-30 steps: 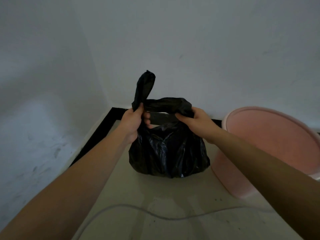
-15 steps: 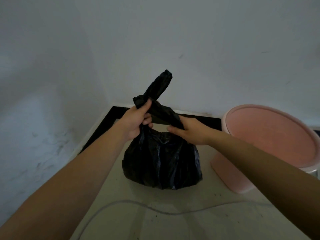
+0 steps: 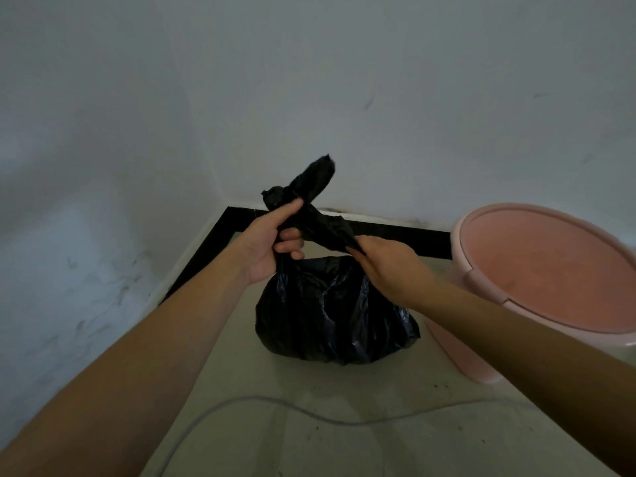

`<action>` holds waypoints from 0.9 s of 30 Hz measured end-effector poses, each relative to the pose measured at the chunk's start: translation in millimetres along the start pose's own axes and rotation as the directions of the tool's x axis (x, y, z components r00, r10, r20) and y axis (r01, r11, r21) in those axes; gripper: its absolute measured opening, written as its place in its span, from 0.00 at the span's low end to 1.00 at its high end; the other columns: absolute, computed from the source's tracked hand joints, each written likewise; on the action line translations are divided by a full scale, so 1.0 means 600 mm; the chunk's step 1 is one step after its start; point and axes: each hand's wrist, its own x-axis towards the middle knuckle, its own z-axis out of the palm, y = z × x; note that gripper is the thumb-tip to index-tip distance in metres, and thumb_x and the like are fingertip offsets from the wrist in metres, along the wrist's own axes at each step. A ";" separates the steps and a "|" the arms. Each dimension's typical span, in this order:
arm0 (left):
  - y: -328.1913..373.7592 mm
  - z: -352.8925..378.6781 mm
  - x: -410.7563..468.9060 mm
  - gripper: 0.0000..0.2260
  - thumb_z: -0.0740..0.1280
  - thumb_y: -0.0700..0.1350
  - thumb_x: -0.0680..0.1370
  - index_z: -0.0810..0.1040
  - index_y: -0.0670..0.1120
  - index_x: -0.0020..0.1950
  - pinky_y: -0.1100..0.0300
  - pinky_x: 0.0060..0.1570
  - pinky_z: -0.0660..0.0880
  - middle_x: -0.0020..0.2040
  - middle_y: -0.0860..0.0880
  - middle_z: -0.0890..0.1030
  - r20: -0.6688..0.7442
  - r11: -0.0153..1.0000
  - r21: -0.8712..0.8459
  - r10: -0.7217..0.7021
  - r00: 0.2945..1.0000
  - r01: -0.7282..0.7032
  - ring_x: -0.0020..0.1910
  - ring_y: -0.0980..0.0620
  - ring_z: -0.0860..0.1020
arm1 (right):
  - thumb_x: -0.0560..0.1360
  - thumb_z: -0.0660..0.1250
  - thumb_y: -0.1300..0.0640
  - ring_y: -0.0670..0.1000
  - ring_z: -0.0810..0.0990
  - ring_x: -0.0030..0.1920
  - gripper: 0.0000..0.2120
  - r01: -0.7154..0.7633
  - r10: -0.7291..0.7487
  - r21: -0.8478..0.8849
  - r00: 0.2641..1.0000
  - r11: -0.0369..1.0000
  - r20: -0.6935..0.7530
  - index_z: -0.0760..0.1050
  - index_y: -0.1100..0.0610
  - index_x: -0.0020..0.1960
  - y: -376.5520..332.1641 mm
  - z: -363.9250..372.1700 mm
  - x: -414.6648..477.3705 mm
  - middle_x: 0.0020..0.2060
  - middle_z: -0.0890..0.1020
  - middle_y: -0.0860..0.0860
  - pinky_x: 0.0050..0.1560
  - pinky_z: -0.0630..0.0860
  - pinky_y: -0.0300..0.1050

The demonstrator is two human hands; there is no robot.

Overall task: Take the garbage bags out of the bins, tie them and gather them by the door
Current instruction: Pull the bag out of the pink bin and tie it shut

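A black garbage bag [image 3: 330, 315] sits on the pale floor in a room corner, full and rounded. Its two top flaps are crossed above it. My left hand [image 3: 272, 246] grips the crossing point, with one flap end sticking up past my fingers toward the wall. My right hand [image 3: 385, 266] pinches the other flap, which runs down to the right from the crossing. A pink bin [image 3: 537, 287] stands just right of the bag, with no liner visible inside it.
White walls meet in a corner behind the bag, edged by a black skirting strip [image 3: 395, 232]. A thin white cable [image 3: 275, 404] curves across the floor in front of the bag.
The bag's flaps, first held apart, have been crossed and twisted together. My right hand has slid down along the lower flap while my left keeps hold of the crossing.
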 end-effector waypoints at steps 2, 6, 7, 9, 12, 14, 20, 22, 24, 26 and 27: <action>-0.004 -0.007 -0.006 0.08 0.72 0.43 0.75 0.76 0.50 0.39 0.62 0.31 0.68 0.30 0.53 0.61 0.104 0.995 0.100 0.004 0.995 -0.015 0.25 0.57 0.59 | 0.84 0.55 0.50 0.58 0.80 0.43 0.13 0.000 0.000 -0.020 1.000 1.000 0.030 0.74 0.56 0.59 -0.005 0.006 0.000 0.46 0.81 0.53 0.37 0.69 0.48; -0.010 -0.013 -0.010 0.15 0.74 0.46 0.73 0.75 0.47 0.58 0.62 0.30 0.70 0.31 0.56 0.70 0.135 0.970 0.242 -0.037 0.990 0.003 0.25 0.57 0.60 | 0.84 0.55 0.48 0.55 0.79 0.41 0.14 0.026 -0.025 -0.002 0.996 1.000 0.089 0.74 0.56 0.56 -0.013 0.011 -0.001 0.45 0.80 0.53 0.37 0.67 0.47; -0.011 -0.013 -0.008 0.19 0.75 0.49 0.73 0.77 0.47 0.61 0.63 0.28 0.68 0.29 0.57 0.70 0.104 0.960 0.279 -0.045 0.994 0.014 0.24 0.58 0.59 | 0.84 0.55 0.48 0.54 0.78 0.41 0.14 0.021 -0.022 0.008 0.992 1.000 0.128 0.74 0.55 0.55 -0.014 0.011 -0.001 0.45 0.80 0.52 0.38 0.67 0.46; -0.010 -0.011 -0.006 0.17 0.75 0.56 0.73 0.83 0.46 0.56 0.63 0.26 0.66 0.24 0.56 0.65 0.038 0.945 0.326 -0.049 0.998 0.034 0.22 0.57 0.57 | 0.83 0.56 0.46 0.51 0.77 0.41 0.13 -0.014 0.005 0.037 0.973 0.999 0.233 0.74 0.53 0.53 -0.013 0.008 0.002 0.44 0.79 0.49 0.39 0.67 0.46; -0.008 -0.007 -0.003 0.13 0.73 0.58 0.73 0.81 0.48 0.41 0.61 0.28 0.68 0.22 0.54 0.59 0.013 0.959 0.277 -0.065 0.998 0.059 0.20 0.55 0.56 | 0.77 0.62 0.35 0.45 0.80 0.48 0.24 -0.297 0.169 0.296 0.905 0.908 0.390 0.74 0.51 0.62 -0.011 -0.008 0.007 0.50 0.82 0.46 0.47 0.76 0.45; -0.005 -0.003 -0.003 0.15 0.73 0.60 0.72 0.78 0.49 0.38 0.60 0.30 0.70 0.22 0.52 0.61 0.032 0.961 0.271 -0.067 0.997 0.055 0.20 0.55 0.57 | 0.68 0.66 0.27 0.41 0.79 0.55 0.39 -0.481 0.288 0.542 0.868 0.689 0.404 0.66 0.48 0.72 -0.015 -0.028 0.014 0.57 0.79 0.42 0.54 0.76 0.41; -0.003 0.010 -0.004 0.17 0.72 0.61 0.74 0.79 0.47 0.39 0.58 0.31 0.73 0.26 0.48 0.73 0.088 0.946 0.324 -0.042 0.995 0.011 0.21 0.53 0.63 | 0.72 0.67 0.32 0.46 0.82 0.43 0.27 -0.417 0.447 0.862 0.855 0.289 0.264 0.78 0.48 0.63 -0.018 -0.074 0.063 0.53 0.84 0.46 0.47 0.77 0.42; -0.005 0.007 -0.004 0.19 0.72 0.62 0.73 0.83 0.46 0.42 0.58 0.31 0.73 0.29 0.47 0.78 0.104 0.946 0.323 -0.026 0.994 -0.009 0.22 0.53 0.68 | 0.78 0.68 0.44 0.45 0.80 0.38 0.14 -0.325 0.467 0.890 0.871 0.319 0.150 0.82 0.52 0.56 -0.018 -0.077 0.069 0.45 0.85 0.46 0.41 0.76 0.40; -0.007 0.002 -0.001 0.21 0.71 0.63 0.72 0.86 0.45 0.48 0.59 0.30 0.73 0.37 0.46 0.84 0.098 0.955 0.295 -0.011 0.995 -0.018 0.25 0.54 0.72 | 0.79 0.68 0.52 0.45 0.81 0.38 0.09 -0.259 0.492 0.897 0.869 0.358 0.055 0.82 0.56 0.54 -0.016 -0.077 0.067 0.42 0.86 0.47 0.40 0.77 0.38; -0.011 -0.004 0.003 0.22 0.72 0.62 0.72 0.86 0.45 0.53 0.61 0.27 0.73 0.46 0.44 0.86 0.059 0.974 0.225 0.005 0.998 -0.018 0.27 0.54 0.74 | 0.79 0.69 0.58 0.47 0.83 0.38 0.07 -0.250 0.492 0.914 0.868 0.318 0.066 0.82 0.58 0.54 -0.014 -0.076 0.061 0.40 0.86 0.50 0.40 0.78 0.39; -0.013 -0.007 0.006 0.21 0.72 0.60 0.72 0.85 0.46 0.55 0.62 0.26 0.72 0.50 0.42 0.86 0.030 0.983 0.184 0.015 0.999 -0.021 0.28 0.54 0.76 | 0.78 0.69 0.61 0.48 0.84 0.37 0.06 -0.265 0.477 0.919 0.873 0.291 0.101 0.82 0.58 0.53 -0.013 -0.074 0.057 0.39 0.86 0.50 0.40 0.79 0.39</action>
